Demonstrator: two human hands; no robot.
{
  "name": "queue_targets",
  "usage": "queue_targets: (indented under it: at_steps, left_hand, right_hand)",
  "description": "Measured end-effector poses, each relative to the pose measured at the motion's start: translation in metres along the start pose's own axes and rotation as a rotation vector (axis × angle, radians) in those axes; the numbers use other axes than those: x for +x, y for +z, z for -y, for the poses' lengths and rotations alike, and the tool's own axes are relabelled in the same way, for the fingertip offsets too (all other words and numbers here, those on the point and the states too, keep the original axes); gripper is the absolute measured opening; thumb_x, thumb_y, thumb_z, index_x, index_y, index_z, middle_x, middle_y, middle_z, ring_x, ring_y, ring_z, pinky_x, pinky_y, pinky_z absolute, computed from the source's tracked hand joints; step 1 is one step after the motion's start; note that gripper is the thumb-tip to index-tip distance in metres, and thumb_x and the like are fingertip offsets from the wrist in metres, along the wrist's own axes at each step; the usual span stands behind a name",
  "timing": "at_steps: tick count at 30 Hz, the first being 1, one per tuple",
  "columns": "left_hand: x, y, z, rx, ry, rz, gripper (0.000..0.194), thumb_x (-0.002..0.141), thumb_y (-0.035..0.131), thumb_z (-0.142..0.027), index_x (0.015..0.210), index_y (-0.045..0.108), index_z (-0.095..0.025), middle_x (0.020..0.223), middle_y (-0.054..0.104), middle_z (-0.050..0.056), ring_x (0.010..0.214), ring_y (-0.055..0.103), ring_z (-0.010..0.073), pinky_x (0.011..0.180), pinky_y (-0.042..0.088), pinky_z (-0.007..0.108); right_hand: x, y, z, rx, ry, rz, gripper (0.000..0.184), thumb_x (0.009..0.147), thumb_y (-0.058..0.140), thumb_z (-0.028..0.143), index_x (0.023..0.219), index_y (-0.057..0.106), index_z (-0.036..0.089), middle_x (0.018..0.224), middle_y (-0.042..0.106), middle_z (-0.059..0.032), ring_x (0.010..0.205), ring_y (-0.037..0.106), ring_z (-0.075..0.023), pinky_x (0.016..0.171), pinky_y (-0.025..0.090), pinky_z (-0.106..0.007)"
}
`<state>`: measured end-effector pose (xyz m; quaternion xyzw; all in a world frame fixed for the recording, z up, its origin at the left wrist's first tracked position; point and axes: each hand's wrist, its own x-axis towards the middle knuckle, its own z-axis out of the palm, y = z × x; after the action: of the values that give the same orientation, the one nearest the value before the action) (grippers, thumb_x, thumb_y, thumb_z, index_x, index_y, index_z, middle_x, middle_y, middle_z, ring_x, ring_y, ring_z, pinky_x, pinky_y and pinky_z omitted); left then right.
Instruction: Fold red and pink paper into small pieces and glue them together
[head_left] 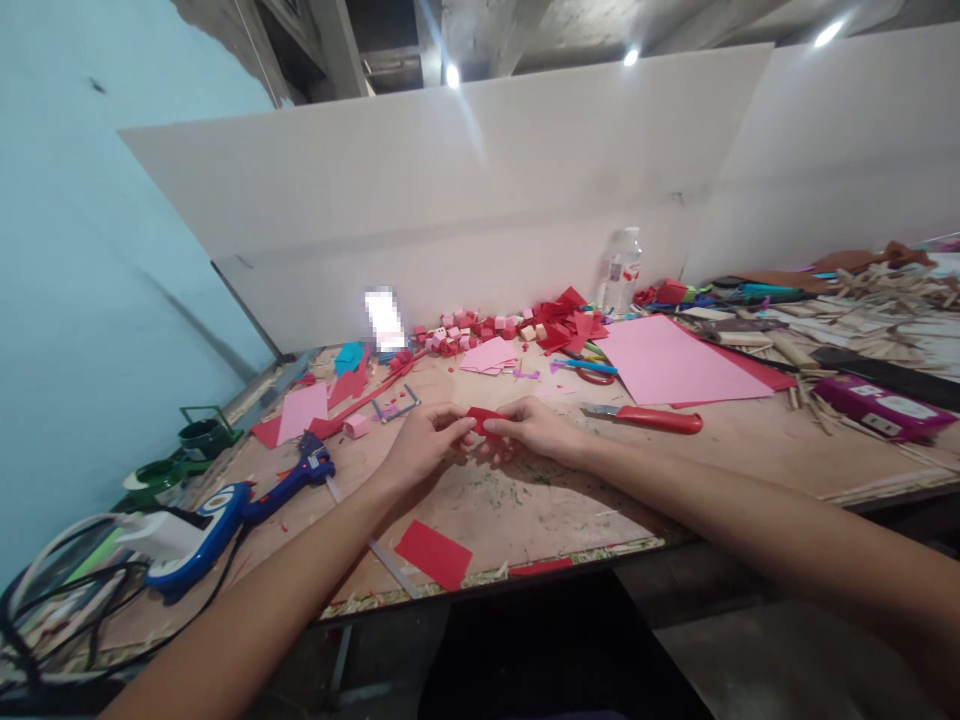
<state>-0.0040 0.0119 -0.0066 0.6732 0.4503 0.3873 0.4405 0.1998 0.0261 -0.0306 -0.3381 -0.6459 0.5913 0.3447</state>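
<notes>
Red paper (484, 417) bridges left fingers (456, 432) and right fingers (504, 429), back from tabletop's edge (607, 551).

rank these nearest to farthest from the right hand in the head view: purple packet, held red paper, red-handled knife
1. Red paper: nearest, pinched in the fingertips of the right hand and left hand.
2. Red-handled knife: lying on the table, just to the right.
3. Purple packet: farthest, well over to the right.
</notes>
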Motion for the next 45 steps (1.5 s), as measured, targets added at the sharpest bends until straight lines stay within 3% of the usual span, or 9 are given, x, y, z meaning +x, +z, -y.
queue_targets:
  at_steps: [3, 8, 13, 20, 25, 35, 41, 45]
  left_hand:
    - [-0.001, -0.003, -0.005, 0.047, 0.029, -0.06, 0.029, 0.08, 0.075, -0.041, 0.094, 0.073, -0.016, 0.065, 0.067, 0.001, 0.06, 0.062, 0.0176, 0.055, 0.048, 0.028]
    - [-0.003, -0.012, -0.02, 0.286, 0.306, -0.314, 0.023, 0.083, 0.073, -0.041, 0.09, 0.074, -0.019, 0.072, 0.067, 0.001, 0.062, 0.056, 0.0156, 0.061, 0.044, 0.028]
    - [0.0, -0.007, -0.012, 0.22, 0.221, -0.208, 0.019, 0.081, 0.073, -0.037, 0.077, 0.07, -0.018, 0.072, 0.068, 0.002, 0.065, 0.06, 0.0173, 0.061, 0.046, 0.029]
    - [0.002, -0.004, -0.001, 0.24, 0.25, -0.218, 0.019, 0.078, 0.076, -0.034, 0.092, 0.072, -0.021, 0.098, 0.073, 0.005, 0.086, 0.068, 0.0216, 0.073, 0.053, 0.032]
    - [0.001, -0.007, -0.001, 0.308, 0.3, -0.148, 0.016, 0.083, 0.073, -0.032, 0.096, 0.075, -0.023, 0.102, 0.073, 0.006, 0.092, 0.067, 0.0228, 0.08, 0.054, 0.034]
    - [-0.001, -0.003, -0.003, 0.29, 0.279, -0.161, 0.025, 0.084, 0.071, -0.032, 0.107, 0.072, -0.022, 0.106, 0.074, 0.007, 0.089, 0.067, 0.0221, 0.081, 0.052, 0.034]
    - [-0.001, -0.005, -0.001, 0.326, 0.316, -0.195, 0.015, 0.087, 0.069, -0.03, 0.099, 0.072, -0.022, 0.1, 0.073, 0.006, 0.087, 0.067, 0.0213, 0.078, 0.052, 0.033]
    - [-0.001, -0.006, -0.001, 0.379, 0.371, -0.175, 0.013, 0.088, 0.068, -0.027, 0.1, 0.072, -0.023, 0.107, 0.072, 0.006, 0.088, 0.067, 0.02, 0.075, 0.052, 0.031]
  right_hand:
    - [-0.001, 0.001, 0.002, 0.002, 0.0, -0.023, 0.042, 0.086, 0.075, 0.053, 0.091, 0.077, 0.012, 0.081, 0.08, -0.0103, 0.064, 0.073, -0.0175, 0.062, 0.056, -0.028]
    - [0.0, 0.0, 0.0, 0.0, -0.009, -0.052, 0.039, 0.09, 0.071, 0.05, 0.084, 0.075, 0.012, 0.08, 0.079, -0.011, 0.063, 0.071, -0.0163, 0.063, 0.056, -0.027]
    - [0.003, -0.001, -0.003, 0.001, -0.016, -0.068, 0.041, 0.09, 0.072, 0.053, 0.086, 0.075, 0.012, 0.082, 0.079, -0.0104, 0.061, 0.071, -0.0157, 0.059, 0.054, -0.026]
    - [0.002, -0.002, 0.0, 0.074, 0.002, -0.016, 0.044, 0.093, 0.069, 0.054, 0.098, 0.076, 0.011, 0.093, 0.08, -0.0142, 0.063, 0.074, -0.0171, 0.062, 0.059, -0.028]
    - [0.003, -0.001, 0.0, 0.072, 0.017, -0.033, 0.038, 0.097, 0.066, 0.049, 0.098, 0.076, 0.012, 0.096, 0.08, -0.0135, 0.062, 0.074, -0.0171, 0.059, 0.059, -0.027]
    - [0.002, 0.0, -0.003, 0.076, -0.018, -0.007, 0.053, 0.087, 0.072, 0.063, 0.099, 0.077, 0.012, 0.096, 0.079, -0.0127, 0.062, 0.073, -0.0168, 0.061, 0.057, -0.028]
    - [0.003, 0.001, -0.003, 0.098, -0.014, -0.008, 0.056, 0.086, 0.071, 0.066, 0.097, 0.077, 0.011, 0.096, 0.08, -0.0142, 0.061, 0.072, -0.0166, 0.062, 0.057, -0.03]
    - [0.002, 0.001, -0.002, 0.093, -0.008, -0.013, 0.055, 0.086, 0.071, 0.065, 0.096, 0.078, 0.011, 0.094, 0.08, -0.0138, 0.061, 0.072, -0.0167, 0.061, 0.057, -0.029]
